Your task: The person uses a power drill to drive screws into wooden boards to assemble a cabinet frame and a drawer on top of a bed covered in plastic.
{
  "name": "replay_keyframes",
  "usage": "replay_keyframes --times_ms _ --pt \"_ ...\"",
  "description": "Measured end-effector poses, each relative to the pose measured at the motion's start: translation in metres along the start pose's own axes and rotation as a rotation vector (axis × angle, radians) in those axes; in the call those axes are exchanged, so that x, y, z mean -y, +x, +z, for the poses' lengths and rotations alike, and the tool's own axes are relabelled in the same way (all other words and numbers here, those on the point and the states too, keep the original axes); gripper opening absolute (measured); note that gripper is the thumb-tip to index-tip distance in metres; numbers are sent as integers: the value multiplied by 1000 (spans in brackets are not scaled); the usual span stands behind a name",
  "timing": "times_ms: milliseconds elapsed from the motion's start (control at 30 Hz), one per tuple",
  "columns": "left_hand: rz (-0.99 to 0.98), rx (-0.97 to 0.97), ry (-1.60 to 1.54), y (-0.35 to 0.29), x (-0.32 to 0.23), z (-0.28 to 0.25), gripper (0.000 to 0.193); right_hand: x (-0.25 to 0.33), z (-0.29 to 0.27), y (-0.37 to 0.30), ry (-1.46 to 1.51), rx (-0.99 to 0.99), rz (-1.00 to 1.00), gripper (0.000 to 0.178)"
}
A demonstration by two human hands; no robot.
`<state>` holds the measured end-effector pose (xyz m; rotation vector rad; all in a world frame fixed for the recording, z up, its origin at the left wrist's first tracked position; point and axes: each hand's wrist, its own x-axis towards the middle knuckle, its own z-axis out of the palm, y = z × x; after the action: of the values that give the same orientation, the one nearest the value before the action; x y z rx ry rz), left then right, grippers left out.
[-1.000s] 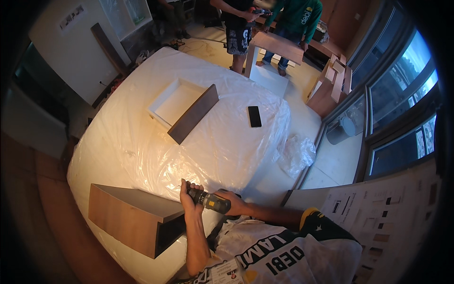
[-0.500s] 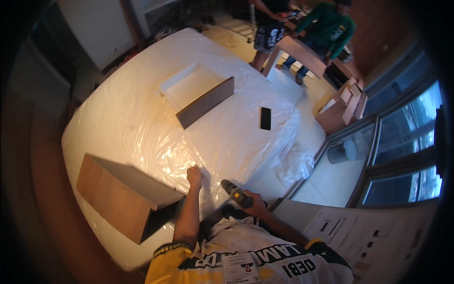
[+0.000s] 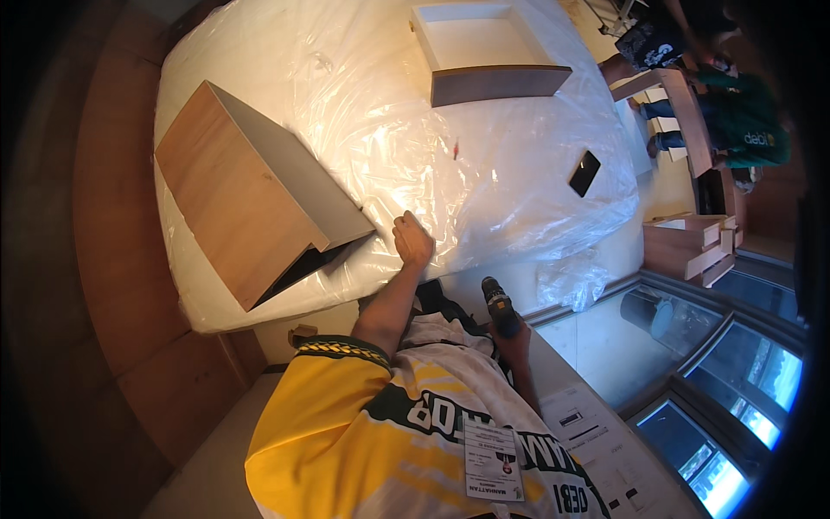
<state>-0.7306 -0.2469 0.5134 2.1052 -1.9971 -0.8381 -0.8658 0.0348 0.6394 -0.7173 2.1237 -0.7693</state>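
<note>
My left hand [image 3: 413, 240] is over the near edge of a plastic-wrapped mattress [image 3: 285, 52], with its fingers curled closed. Whether anything small is inside them I cannot make out. Lower and to the right, my right hand [image 3: 513, 340] grips a dark cordless drill [image 3: 499, 303] whose nose points away from me. Left of my left hand lies a wood-faced cabinet box [image 3: 229, 203] with grey inner panels, tilted on the mattress. Farther off rests a white drawer [image 3: 480, 39] with a brown front [image 3: 501, 84]. A tiny red item [image 3: 456, 150] is on the plastic between hand and drawer.
A black phone [image 3: 584, 173] lies on the mattress at right. Crumpled clear plastic [image 3: 572, 284] hangs by its corner. Printed sheets [image 3: 584, 432] are beside my right arm. Two people stand at the far right near a wooden frame [image 3: 687, 117] and stacked wooden parts [image 3: 692, 246].
My view has swung to the right and down, so the drawer and phone sit higher and farther right. My left hand stays closed near the cabinet box; the drill remains in my right.
</note>
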Motion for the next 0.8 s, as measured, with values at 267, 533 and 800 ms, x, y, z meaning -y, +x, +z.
replay_keyframes --times_ms 267,533,800 --pt "159 231 983 105 28 -19 32 1 -2 13 -53 84 -39 38" --pt "322 650 1519 65 23 -85 61 1 10 12 -159 53 -62 42" --pt "478 523 1624 74 82 -54 55 5 27 1 -117 48 12 44"
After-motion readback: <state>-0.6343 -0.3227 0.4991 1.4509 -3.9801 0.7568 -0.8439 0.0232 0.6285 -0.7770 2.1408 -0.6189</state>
